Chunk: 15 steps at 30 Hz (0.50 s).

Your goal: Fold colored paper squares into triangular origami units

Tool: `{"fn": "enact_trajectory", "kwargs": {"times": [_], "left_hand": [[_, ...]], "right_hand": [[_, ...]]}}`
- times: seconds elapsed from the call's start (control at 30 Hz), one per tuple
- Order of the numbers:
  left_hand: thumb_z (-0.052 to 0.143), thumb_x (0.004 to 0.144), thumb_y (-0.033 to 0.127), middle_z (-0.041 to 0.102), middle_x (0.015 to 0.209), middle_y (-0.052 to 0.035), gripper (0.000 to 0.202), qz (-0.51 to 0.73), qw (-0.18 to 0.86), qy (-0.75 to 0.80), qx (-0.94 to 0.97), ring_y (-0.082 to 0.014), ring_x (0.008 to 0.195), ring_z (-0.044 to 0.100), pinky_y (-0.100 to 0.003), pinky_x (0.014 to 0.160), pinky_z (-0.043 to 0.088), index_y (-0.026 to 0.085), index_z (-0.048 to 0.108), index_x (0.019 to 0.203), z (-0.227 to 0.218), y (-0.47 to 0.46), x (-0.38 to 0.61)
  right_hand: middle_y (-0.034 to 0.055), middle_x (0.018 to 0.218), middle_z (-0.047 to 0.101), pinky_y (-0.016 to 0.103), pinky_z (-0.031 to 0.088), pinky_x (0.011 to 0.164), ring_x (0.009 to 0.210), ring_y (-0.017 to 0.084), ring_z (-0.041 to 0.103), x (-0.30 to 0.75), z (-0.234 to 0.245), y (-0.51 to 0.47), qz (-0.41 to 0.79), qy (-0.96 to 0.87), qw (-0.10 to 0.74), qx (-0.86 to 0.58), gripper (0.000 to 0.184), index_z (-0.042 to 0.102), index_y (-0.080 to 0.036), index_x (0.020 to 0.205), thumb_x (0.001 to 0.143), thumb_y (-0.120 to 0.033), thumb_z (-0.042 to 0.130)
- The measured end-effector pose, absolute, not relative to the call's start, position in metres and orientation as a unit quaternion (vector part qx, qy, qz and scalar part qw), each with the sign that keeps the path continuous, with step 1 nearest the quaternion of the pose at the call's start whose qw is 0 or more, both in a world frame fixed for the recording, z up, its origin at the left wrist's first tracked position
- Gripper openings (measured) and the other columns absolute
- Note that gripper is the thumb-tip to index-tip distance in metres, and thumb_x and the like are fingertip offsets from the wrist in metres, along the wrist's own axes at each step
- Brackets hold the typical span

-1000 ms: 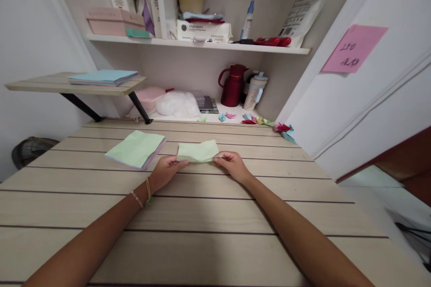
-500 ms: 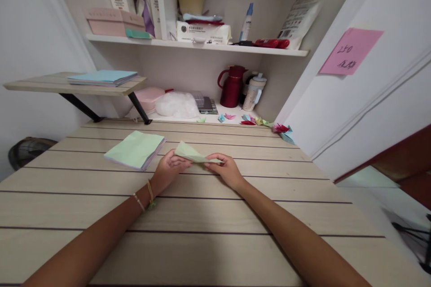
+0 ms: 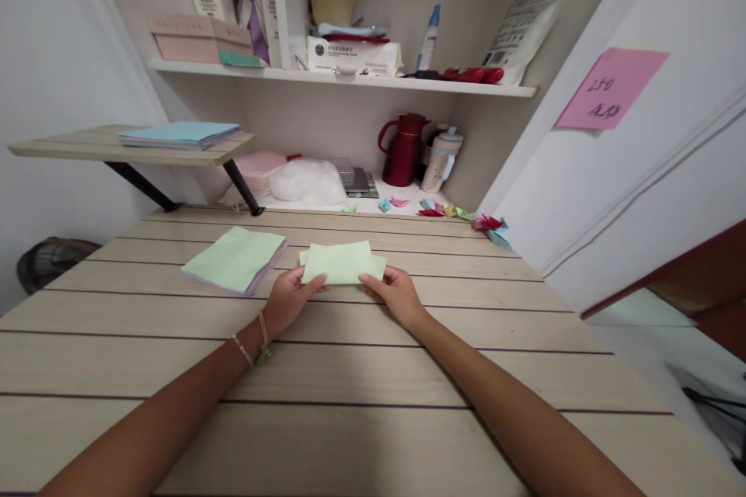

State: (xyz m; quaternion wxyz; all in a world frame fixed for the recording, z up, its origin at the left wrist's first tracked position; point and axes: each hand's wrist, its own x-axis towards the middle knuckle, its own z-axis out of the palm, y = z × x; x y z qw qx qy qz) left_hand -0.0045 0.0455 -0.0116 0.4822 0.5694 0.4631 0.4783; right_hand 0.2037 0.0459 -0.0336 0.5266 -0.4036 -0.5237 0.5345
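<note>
Pale-green folded rectangular paper just turned face-on, so uneven layers show; left hand + right hand pinching near edge, green-topped square paper stack left of grip

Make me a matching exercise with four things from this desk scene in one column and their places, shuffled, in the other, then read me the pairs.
1. folded pale green paper rectangle
2. flat paper stack with pale green top
3. flat paper stack with light blue top
4. dark red handled jug

A. on the small raised wood-grain shelf
B. between left hand and right hand
C. beside the pale speckled bottle
D. on the pale slatted desk, left of the left hand

Pairs: 1-B, 2-D, 3-A, 4-C
</note>
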Motion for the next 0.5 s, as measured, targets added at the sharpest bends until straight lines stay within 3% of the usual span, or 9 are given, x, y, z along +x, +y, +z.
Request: {"fn": "enact_trajectory", "kwargs": {"times": [0.17,0.33,0.5], "left_hand": [[0.063,0.071,0.04,0.07,0.068,-0.006,0.032,0.469,0.52,0.451,0.554,-0.0183,0.061,0.066,-0.033,0.066,0.054,0.011,0.061,0.084,-0.0103,0.0441,-0.0025],[0.07,0.065,0.034,0.071,0.076,-0.0063,0.033,0.476,0.534,0.437,0.545,-0.0184,0.068,0.067,-0.032,0.072,0.053,0.011,0.061,0.088,-0.014,0.0466,-0.0032],[0.071,0.064,0.03,0.071,0.079,-0.0068,0.032,0.504,0.528,0.445,0.519,-0.018,0.071,0.068,-0.031,0.075,0.052,0.013,0.056,0.086,-0.0146,0.048,-0.0034]], "right_hand": [[0.0012,0.072,0.063,0.023,0.04,0.057,0.063,0.012,0.053,0.2031,-0.0296,0.0435,0.532,-0.568,0.507,-0.371,0.035,0.066,-0.015,0.088,0.06,-0.034,0.074],[0.0024,0.059,0.061,0.024,0.041,0.053,0.055,0.013,0.053,0.2043,-0.0331,0.045,0.515,-0.546,0.494,-0.439,0.032,0.067,-0.011,0.07,0.063,-0.042,0.07],[0.0027,0.075,0.065,0.023,0.047,0.058,0.058,0.01,0.056,0.2028,-0.032,0.0466,0.555,-0.477,0.551,-0.401,0.033,0.062,-0.014,0.083,0.061,-0.036,0.073]]}}
